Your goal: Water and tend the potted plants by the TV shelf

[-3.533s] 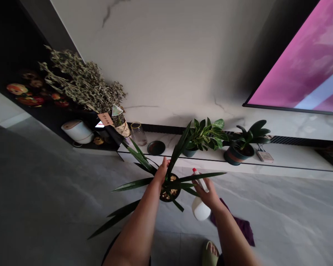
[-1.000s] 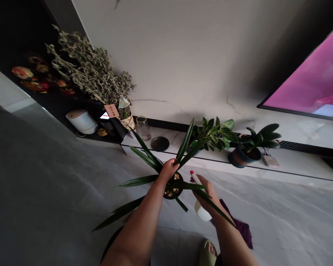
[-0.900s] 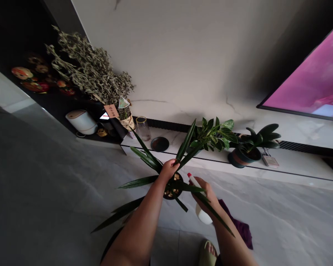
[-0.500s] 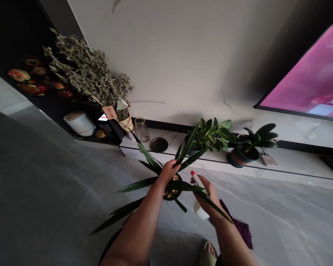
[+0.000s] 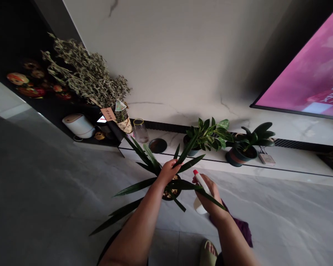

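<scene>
My left hand (image 5: 170,170) is closed around a long green leaf of a potted plant (image 5: 152,159), near the leaf's base. The plant's dark pot (image 5: 171,197) is topped with pale chips or stones, and its long leaves spread to both sides. In my right hand (image 5: 211,194) is a white spray bottle (image 5: 200,207) with a red nozzle tip, held just right of the pot. The nozzle points up and left, toward the plant. One leaf crosses in front of my right hand, and my fingers partly hide the bottle.
A low white ledge (image 5: 172,142) along the wall carries a dark round dish (image 5: 158,145), a glass vase (image 5: 141,132), dried flowers (image 5: 91,75) and two potted plants (image 5: 208,135) (image 5: 240,155). A purple cloth (image 5: 243,231) lies on the floor. A screen (image 5: 313,81) hangs at upper right.
My right hand and the spray bottle have shifted slightly right relative to the pot. The leaves have moved a little; my left hand keeps its grip.
</scene>
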A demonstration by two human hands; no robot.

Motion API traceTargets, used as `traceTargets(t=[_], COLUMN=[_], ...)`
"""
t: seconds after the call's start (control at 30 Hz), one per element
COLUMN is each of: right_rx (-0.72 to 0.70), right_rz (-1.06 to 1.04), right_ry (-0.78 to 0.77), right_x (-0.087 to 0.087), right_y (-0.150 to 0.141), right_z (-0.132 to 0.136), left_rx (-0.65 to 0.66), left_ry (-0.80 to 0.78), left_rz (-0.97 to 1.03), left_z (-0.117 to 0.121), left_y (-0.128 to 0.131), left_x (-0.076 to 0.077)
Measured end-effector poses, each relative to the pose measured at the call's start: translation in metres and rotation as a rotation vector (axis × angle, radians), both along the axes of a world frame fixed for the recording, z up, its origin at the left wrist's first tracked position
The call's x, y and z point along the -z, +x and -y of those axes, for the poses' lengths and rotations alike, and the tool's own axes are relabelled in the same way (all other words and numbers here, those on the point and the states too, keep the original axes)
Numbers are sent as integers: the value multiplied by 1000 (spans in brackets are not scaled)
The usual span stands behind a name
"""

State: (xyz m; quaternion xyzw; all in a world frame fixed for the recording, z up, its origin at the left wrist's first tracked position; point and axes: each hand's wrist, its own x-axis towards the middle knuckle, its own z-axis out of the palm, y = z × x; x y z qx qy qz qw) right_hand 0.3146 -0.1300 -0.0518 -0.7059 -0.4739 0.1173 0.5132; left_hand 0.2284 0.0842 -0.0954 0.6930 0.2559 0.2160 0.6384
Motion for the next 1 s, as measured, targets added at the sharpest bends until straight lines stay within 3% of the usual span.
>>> traceTargets(t=[0.27,0.5,0.7,0.87,1.0], right_rx=[85,96,-91,11,-57], right_rz=[65,50,-21,-6,3], right_ry=[229,75,-16,-38,-28], right_x=[-9,-5,4,4,5], right_y=[-6,-2,-3,-1,-2], right_z=[7,13,14,12,10], left_rx=[46,52,7,-39,-57], left_ry=[73,91,69,36,42], left_rz=[-37,-9,45,52,62], left_z=[6,3,-3,-4,-5], left_y=[-9,-12,-9,-5,-5], left_x=[-9,-12,-11,-4,-3])
